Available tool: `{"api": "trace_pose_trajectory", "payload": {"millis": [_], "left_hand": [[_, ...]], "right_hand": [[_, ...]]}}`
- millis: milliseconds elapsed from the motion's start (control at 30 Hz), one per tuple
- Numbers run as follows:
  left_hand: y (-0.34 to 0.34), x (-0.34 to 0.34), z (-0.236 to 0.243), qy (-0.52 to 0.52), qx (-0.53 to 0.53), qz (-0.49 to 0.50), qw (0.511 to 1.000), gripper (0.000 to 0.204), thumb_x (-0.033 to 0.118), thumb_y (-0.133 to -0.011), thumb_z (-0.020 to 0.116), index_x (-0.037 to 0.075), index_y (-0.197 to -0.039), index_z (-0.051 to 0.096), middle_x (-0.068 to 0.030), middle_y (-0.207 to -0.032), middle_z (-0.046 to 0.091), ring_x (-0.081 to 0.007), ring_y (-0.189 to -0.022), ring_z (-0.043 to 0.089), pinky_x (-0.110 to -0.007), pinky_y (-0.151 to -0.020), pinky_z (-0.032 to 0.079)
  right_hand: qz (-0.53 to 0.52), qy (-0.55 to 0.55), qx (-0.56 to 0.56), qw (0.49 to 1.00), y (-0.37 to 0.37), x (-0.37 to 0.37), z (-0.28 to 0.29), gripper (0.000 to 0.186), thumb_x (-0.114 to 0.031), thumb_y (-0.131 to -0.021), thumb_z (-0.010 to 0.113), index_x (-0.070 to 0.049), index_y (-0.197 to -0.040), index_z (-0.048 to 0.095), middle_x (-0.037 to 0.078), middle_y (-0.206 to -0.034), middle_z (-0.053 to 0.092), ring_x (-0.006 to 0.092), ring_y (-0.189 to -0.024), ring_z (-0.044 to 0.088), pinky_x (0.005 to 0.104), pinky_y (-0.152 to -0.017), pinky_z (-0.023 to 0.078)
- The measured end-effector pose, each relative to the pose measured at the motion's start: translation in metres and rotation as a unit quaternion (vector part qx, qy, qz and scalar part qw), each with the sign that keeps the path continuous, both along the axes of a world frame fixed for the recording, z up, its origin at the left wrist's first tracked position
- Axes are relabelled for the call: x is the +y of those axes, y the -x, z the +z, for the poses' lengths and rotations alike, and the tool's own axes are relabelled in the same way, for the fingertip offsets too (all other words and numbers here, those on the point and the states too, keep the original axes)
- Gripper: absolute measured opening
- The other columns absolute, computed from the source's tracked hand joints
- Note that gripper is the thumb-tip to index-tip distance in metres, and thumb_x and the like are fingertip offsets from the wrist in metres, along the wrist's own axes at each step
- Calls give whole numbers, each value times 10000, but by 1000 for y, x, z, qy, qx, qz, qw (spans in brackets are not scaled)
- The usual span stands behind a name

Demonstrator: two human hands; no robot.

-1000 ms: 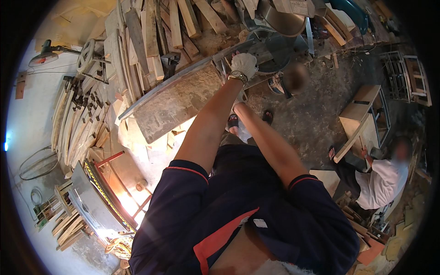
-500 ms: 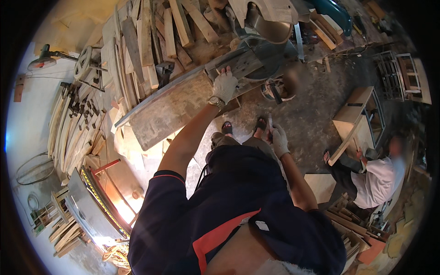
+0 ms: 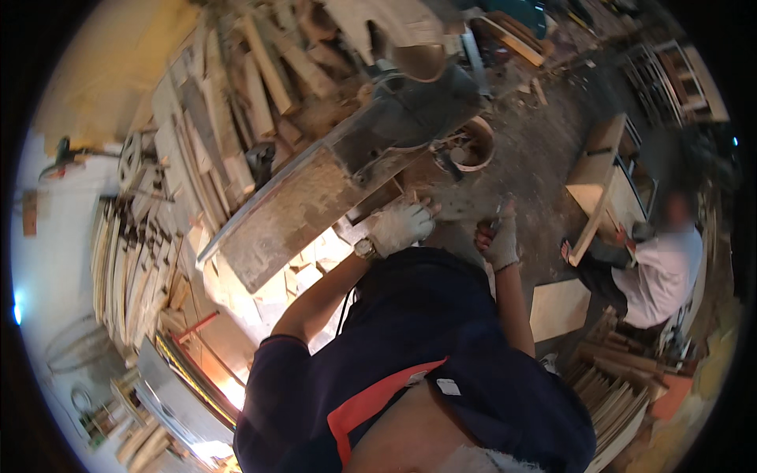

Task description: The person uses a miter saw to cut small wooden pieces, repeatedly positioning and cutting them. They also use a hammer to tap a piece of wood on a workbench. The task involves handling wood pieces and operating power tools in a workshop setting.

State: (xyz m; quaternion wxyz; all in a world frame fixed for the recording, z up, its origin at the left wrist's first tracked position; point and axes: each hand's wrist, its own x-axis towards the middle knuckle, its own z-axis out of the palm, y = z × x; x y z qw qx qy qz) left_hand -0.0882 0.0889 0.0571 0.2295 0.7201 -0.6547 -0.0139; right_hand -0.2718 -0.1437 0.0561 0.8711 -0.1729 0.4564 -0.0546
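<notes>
Cluttered woodshop, left hand [image 3: 400,226] curled by saw table [image 3: 315,206], right hand [image 3: 498,240] seemingly closed, contents unclear

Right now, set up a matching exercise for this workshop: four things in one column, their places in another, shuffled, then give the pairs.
Things:
1. left hand
2. right hand
3. seated person
4. stacked wood strips

Places:
A. far right, on the floor beside a pale wooden cabinet
B. at the edge of the grey machine table
C. left side, along the wall
D. raised over the dusty floor, apart from the machine

Pairs: 1-B, 2-D, 3-A, 4-C
</notes>
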Motion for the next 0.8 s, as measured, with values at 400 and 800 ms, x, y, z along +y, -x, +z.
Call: {"api": "trace_pose_trajectory", "payload": {"millis": [400,800], "left_hand": [[-10,-82,45,21,194,203,959,498,419,-751,866,31,-824,561,-156,-1021,631,-370,-897,629,-428,-737,527],[12,-207,46,15,246,393,886,400,346,-1030,559,-14,-1168,664,-235,-999,648,-430,-866,634,-443,-749,515]], "right_hand": [[-125,104,-22,986,-52,-134,-24,201,-318,-1020,607,-138,-939,568,3,-637,480,129,-457,373,296,-428,288],[-311,156,29,937,-205,-461,-45,242,-318,-1056,459,-97,-959,450,46,-687,431,188,-505,416,370,-484,353]]}}
